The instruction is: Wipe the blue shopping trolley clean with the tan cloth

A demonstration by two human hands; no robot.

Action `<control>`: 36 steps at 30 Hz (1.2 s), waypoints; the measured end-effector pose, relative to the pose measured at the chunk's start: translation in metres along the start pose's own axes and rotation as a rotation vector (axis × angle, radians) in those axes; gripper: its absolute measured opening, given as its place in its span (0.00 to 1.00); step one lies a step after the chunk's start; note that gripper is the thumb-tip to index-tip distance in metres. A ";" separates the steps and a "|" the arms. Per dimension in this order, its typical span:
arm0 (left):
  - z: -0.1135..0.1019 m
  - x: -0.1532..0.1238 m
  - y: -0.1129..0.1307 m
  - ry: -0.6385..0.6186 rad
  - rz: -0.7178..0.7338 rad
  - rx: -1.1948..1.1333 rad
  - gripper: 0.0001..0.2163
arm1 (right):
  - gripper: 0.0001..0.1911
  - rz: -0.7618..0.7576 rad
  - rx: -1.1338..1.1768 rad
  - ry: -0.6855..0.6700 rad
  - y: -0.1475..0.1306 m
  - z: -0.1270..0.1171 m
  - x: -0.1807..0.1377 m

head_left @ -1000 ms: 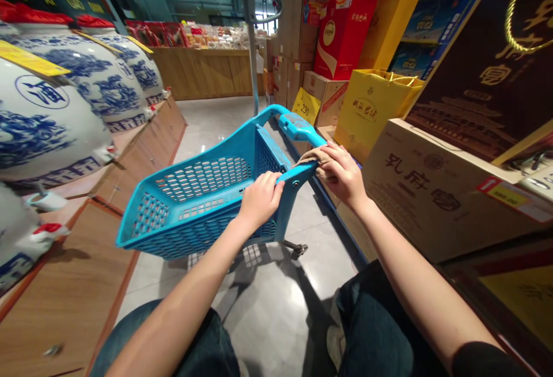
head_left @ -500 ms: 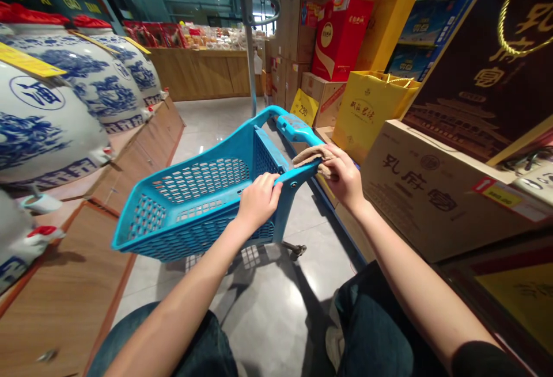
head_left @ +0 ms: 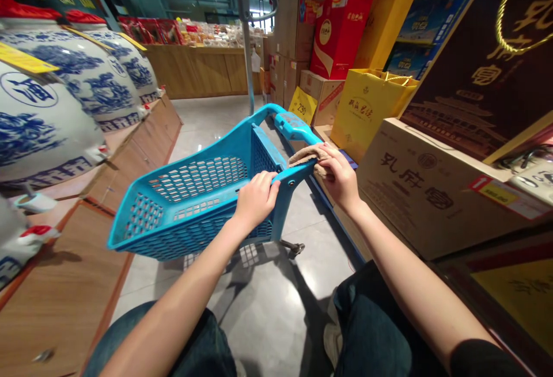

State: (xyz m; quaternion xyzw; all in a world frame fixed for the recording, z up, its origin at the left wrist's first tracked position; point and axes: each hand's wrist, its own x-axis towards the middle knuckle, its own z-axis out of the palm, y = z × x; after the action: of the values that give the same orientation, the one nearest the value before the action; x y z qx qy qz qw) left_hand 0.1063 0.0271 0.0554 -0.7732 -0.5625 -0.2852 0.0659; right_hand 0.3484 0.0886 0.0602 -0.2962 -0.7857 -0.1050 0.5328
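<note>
A blue plastic shopping cart (head_left: pixel 194 184) with a lattice basket stands in front of me, its handle end at the right. My left hand (head_left: pixel 256 200) is closed over the near side rim of the cart, close to the handle. At the near corner of the handle, my right hand (head_left: pixel 338 174) grips a beige cloth (head_left: pixel 309 156) and presses it around the blue bar. Part of the cloth hides beneath my fingers. The basket holds nothing that I can see.
Large blue-and-white jars (head_left: pixel 38 118) line a wooden cabinet (head_left: pixel 56 285) on the left. Cartons (head_left: pixel 415 184), a yellow gift bag (head_left: pixel 367 109) and a red box (head_left: pixel 339 34) fill the right side. A grey metal pole (head_left: pixel 247 49) rises behind the cart. Tiled floor (head_left: pixel 276 302) lies below.
The whole view has shifted slightly, moving the scene a little to the left. Both hands keep their places on the cart, the right still with the cloth around the handle's corner.
</note>
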 end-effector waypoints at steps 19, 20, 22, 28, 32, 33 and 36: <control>0.001 0.000 0.000 0.007 0.017 0.031 0.20 | 0.08 -0.298 -0.016 -0.190 -0.016 0.012 -0.001; 0.001 0.000 0.000 0.004 0.016 0.028 0.20 | 0.07 -0.270 -0.013 -0.181 -0.010 0.009 0.000; 0.001 0.000 0.001 -0.003 0.013 0.024 0.19 | 0.05 -0.187 -0.009 -0.125 0.000 0.003 0.003; 0.002 0.000 0.002 0.008 0.018 0.043 0.19 | 0.05 -0.158 -0.021 -0.063 -0.016 0.010 -0.002; 0.001 0.000 0.001 0.019 0.024 0.042 0.19 | 0.06 -0.335 -0.008 -0.170 -0.016 0.009 0.001; 0.001 0.000 0.001 0.017 0.024 0.040 0.19 | 0.05 -0.323 -0.020 -0.153 -0.011 0.006 0.003; 0.000 0.000 0.002 0.008 0.022 0.036 0.18 | 0.04 -0.204 -0.068 -0.038 0.005 -0.003 0.007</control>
State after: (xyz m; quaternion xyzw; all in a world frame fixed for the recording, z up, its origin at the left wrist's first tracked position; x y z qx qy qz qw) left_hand 0.1077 0.0267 0.0560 -0.7768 -0.5590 -0.2772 0.0850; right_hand 0.3523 0.0935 0.0670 -0.2346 -0.8178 -0.1795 0.4940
